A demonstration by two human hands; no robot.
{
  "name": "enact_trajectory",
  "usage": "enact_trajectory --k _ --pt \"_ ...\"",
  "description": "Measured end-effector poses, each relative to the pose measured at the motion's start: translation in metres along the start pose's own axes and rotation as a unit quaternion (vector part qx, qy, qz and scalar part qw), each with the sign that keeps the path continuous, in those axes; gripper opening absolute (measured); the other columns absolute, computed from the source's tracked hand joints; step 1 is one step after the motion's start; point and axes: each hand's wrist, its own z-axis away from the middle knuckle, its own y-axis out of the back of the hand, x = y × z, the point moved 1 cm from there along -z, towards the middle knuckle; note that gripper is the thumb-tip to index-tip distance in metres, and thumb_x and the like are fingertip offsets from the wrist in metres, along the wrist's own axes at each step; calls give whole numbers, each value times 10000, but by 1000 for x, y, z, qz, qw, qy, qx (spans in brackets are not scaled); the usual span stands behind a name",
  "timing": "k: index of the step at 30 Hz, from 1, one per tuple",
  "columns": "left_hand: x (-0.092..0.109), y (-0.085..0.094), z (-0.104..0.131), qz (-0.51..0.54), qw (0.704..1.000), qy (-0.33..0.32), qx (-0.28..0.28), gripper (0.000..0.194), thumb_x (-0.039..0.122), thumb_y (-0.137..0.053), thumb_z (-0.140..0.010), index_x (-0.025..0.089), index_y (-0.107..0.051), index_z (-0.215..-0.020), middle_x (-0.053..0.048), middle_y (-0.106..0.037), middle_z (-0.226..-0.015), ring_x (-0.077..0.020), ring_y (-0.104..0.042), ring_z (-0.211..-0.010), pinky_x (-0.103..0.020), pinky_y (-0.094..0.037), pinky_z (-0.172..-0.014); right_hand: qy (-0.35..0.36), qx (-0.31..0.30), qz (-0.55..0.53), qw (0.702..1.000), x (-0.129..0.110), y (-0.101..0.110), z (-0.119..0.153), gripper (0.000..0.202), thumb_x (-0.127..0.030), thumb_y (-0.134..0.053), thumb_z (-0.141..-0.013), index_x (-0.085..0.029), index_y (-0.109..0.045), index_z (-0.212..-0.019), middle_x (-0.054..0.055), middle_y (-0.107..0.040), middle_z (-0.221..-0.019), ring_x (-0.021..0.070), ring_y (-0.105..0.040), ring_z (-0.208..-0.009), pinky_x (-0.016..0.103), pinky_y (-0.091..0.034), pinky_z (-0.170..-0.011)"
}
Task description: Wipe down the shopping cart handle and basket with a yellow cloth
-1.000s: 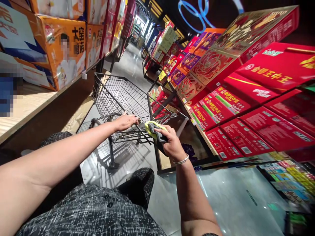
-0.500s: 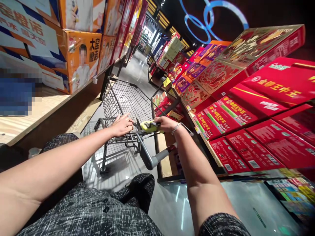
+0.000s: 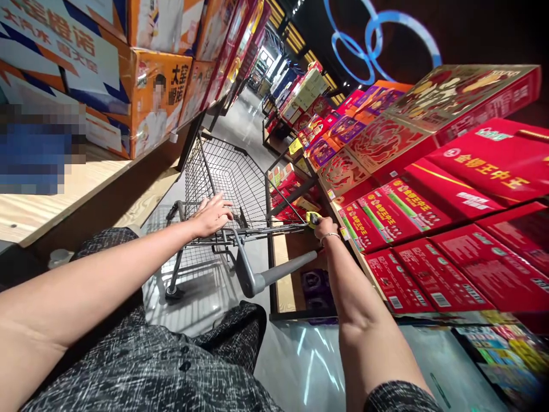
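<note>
Your left hand [image 3: 213, 214] rests on the back rim of the wire cart [image 3: 231, 177], fingers spread a little and curled over the top bar. Your right hand [image 3: 325, 228] is closed tight on a yellow cloth [image 3: 313, 217], pressing it on the far right end of that same rim. The cloth is at the corner now, so I think that bar is nearly wiped. The grey handle [image 3: 274, 273] below looks untouched. Red boxes [image 3: 433, 229] fill the shelf beside you.
</note>
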Motion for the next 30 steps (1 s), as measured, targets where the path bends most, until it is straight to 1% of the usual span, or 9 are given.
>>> enact_trajectory --k 3,7,12,16,19,21,24,27,30 --pt "-4 -1 -3 8 1000 13 16 400 285 -328 -900 273 -684 -1084 -7 -422 -1528 -308 -86 -1525 -657 -121 -1177 -24 -29 -3 999 -9 -19 18 476 -234 -571 -861 -163 -590 -1332 219 -556 -1278 269 -639 -1019 352 -483 -859" --pt "-13 -3 -7 13 999 17 36 430 307 -322 -900 283 -671 -1150 2 -381 -1563 -309 -85 -1527 -642 -141 -1180 6 -69 -21 997 -26 -21 32 357 -205 -558 -865 -150 -656 -1203 169 -662 -1183 237 -654 -1032 284 -474 -835" --pt "-22 -2 -10 12 999 23 45 462 321 -316 -908 281 -645 -1229 -9 -336 -1595 -322 -93 -1525 -648 -167 -1168 78 -84 -38 993 -54 4 66 272 -182 -572 -841 -170 -692 -1084 127 -722 -1076 215 -675 -961 247 -462 -755" --pt "-23 -2 -11 5 999 29 38 490 339 -315 -921 275 -582 -1327 -33 -246 -1633 -324 -59 -1530 -650 -181 -1164 204 -36 -36 978 -97 31 117 236 -183 -552 -824 -199 -689 -1017 116 -698 -1075 223 -666 -915 271 -462 -747" --pt "-22 -3 -11 7 997 50 50 565 363 -372 -907 242 -475 -1449 -78 -150 -1655 -341 -42 -1530 -597 -182 -1189 281 -7 -51 958 -123 48 148 252 -153 -531 -822 -201 -670 -1027 98 -671 -1045 209 -644 -894 276 -462 -756" --pt "-23 -2 -11 23 995 82 59 683 386 -418 -888 190 -337 -1538 -123 -41 -1665 -356 -69 -1525 -544 -200 -1204 313 4 -80 946 -128 55 161 260 -122 -533 -812 -185 -663 -1029 87 -655 -1001 202 -626 -884 281 -467 -766" --pt "-26 0 -10 51 986 143 71 868 443 -456 -870 94 -120 -1591 -183 36 -1657 -346 -103 -1521 -475 -224 -1213 378 22 -186 907 -120 59 177 347 -73 -543 -810 -162 -649 -1128 84 -640 -1035 190 -606 -939 290 -488 -823" --pt "-30 6 -12 58 980 181 56 926 472 -454 -861 48 -68 -1588 -183 -137 -1643 -291 -193 -1509 -380 -252 -1214 489 66 -272 826 -110 59 197 528 -38 -534 -833 -216 -569 -1329 85 -586 -1268 187 -555 -1124 326 -477 -957" --pt "-34 15 -15 46 981 184 36 930 477 -465 -837 53 -112 -1586 -156 -278 -1607 -272 -333 -1462 -324 -309 -1187 536 119 -253 797 -105 50 213 611 -13 -499 -857 -295 -523 -1399 66 -496 -1423 197 -484 -1232 382 -443 -1039"
